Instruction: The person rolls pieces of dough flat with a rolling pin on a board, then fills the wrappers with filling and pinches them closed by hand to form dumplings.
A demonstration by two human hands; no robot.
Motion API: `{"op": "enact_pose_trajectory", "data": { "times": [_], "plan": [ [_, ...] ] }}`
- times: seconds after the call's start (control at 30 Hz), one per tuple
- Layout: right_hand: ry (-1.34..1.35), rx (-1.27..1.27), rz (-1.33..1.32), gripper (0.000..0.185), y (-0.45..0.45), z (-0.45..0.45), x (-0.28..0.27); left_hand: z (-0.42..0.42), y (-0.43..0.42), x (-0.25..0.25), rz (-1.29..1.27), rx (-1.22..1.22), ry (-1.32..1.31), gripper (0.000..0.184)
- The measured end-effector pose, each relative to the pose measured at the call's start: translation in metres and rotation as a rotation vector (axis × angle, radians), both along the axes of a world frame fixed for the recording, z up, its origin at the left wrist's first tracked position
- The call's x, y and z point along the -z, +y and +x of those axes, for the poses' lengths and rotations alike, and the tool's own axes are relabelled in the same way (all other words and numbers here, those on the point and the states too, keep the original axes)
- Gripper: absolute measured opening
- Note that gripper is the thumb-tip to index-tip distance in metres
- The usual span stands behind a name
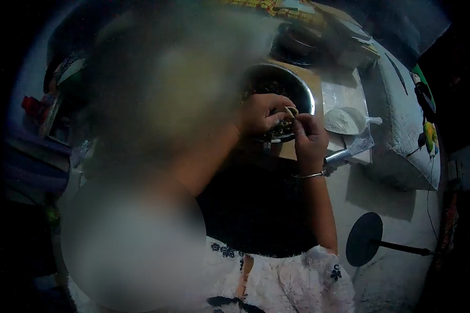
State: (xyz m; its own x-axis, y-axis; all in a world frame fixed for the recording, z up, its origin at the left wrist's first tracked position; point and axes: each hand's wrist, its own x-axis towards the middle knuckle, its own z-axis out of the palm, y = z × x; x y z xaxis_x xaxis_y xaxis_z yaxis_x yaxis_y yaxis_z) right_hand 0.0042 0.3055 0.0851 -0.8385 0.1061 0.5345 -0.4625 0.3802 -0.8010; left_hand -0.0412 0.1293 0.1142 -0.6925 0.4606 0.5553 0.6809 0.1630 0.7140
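Over a metal bowl (310,93) of dark, chopped filling (270,86), my two hands meet at a small dumpling (291,110). Its pale wrapper is folded up, and some filling seems to show at its opening. My left hand (262,113) has its thumb and fingers closed on the near side of the wrapper. From the right, the fingertips of my right hand (312,131) pinch its other edge. A bracelet (310,176) circles my right wrist.
Right of the metal bowl stands a bowl of white flour (342,122) with a handle. A shiny cylinder (337,156) lies just below it. Farther right are a large white block-like object (397,120) and a dark round disc on a stem (364,239). Blur covers much of the left side.
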Motion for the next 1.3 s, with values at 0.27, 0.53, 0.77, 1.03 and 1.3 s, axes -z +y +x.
{"op": "enact_pose_trajectory", "data": {
  "times": [0.27, 0.53, 0.77, 1.03, 1.3],
  "plan": [
    [-0.135, -0.041, -0.13, 0.014, 0.006, 0.002, -0.004, 0.0, 0.0, 0.0, -0.005, -0.003, -0.044, 0.021],
    [0.035, -0.065, -0.059, 0.013, 0.0, 0.003, 0.003, 0.005, 0.0, -0.007, -0.014, -0.015, -0.079, 0.022],
    [0.132, 0.029, 0.101, 0.015, -0.005, 0.003, -0.004, 0.003, 0.002, -0.003, -0.009, -0.015, -0.069, 0.024],
    [-0.022, -0.089, -0.261, 0.023, -0.005, 0.003, 0.005, 0.003, 0.001, -0.003, -0.054, 0.007, -0.061, 0.026],
    [-0.146, -0.116, -0.344, 0.023, -0.008, 0.006, -0.01, 0.007, 0.003, -0.007, -0.032, 0.005, -0.084, 0.024]
  ]
}}
